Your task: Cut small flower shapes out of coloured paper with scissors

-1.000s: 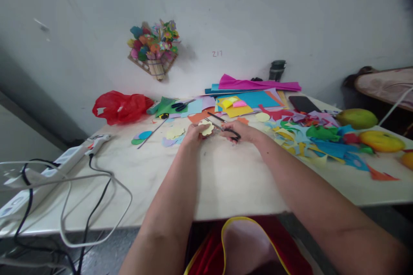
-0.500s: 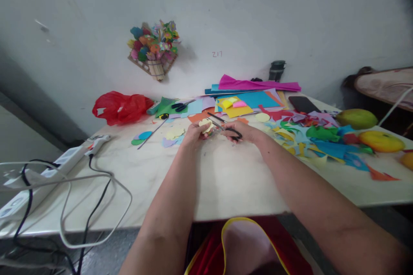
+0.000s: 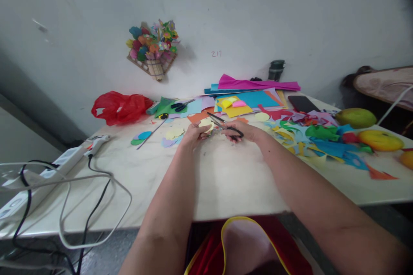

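Pinched in my left hand [image 3: 194, 133] is a pale yellow paper flower [image 3: 206, 125] with a scalloped edge. My right hand [image 3: 240, 131] is closed round the black handles of a pair of scissors [image 3: 234, 133], whose blades point left at the flower's right edge. Small paper bits lie on the table below the hands. Left of my left hand rests a pile of cut paper flowers [image 3: 174, 134], pale yellow over lilac and blue. A pale yellow paper disc [image 3: 262, 117] lies beyond my right hand.
Colourful paper scraps [image 3: 309, 137] cover the right side, beside mangoes [image 3: 380, 140] and a phone [image 3: 302, 104]. Paper sheets [image 3: 254, 99] are stacked at the back, near other scissors [image 3: 181, 105]. A red plastic bag [image 3: 121, 108] and a power strip [image 3: 41, 180] with cables occupy the left.
The scissor blades have opened wider beside the paper flower, and the flower has turned slightly in my left hand. Both arms stay in nearly the same place.
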`<state>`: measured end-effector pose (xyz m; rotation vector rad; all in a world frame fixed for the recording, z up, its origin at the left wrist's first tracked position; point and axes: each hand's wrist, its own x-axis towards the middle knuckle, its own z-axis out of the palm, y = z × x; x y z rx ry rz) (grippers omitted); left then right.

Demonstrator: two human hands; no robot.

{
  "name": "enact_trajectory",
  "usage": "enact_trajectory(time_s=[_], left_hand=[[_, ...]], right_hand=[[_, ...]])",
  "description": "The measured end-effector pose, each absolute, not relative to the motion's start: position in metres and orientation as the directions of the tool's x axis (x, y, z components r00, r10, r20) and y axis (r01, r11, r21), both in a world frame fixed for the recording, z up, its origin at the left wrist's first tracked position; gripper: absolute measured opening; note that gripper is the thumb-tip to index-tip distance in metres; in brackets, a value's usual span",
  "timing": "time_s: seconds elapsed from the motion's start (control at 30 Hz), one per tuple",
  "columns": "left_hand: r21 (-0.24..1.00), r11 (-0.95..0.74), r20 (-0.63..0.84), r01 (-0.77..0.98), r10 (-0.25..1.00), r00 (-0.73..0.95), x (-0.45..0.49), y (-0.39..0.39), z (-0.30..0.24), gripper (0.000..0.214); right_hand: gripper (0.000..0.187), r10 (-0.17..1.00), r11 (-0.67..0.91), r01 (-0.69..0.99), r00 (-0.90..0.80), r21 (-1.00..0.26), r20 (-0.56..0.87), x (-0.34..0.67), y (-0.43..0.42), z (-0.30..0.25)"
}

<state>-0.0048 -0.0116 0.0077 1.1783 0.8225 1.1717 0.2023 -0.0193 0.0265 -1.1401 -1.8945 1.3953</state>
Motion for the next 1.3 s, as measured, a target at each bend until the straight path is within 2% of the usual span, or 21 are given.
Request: enact_trajectory(time_s=[0.47,0.77,1.3], left_hand=[[0.964,0.024,0.019,-0.265,0.987,0.158,-0.005,-0.007,0.002,0.029],[0.939,0.022,0.048,-0.344,0.980,0.193,-0.004,-0.007,0.000,0.032],[0.924,0.023,0.054,-0.383,0.981,0.188,-0.002,-0.009,0.003,0.032]], right_hand=[[0.023,0.849,0.147,0.332,-0.525,-0.932,-0.053,0.203,-0.014,0.020],[0.023,0.847,0.165,0.356,-0.528,-0.920,-0.053,0.202,-0.013,0.020],[0.029,0.832,0.210,0.369,-0.554,-0.905,-0.033,0.203,-0.007,0.012]])
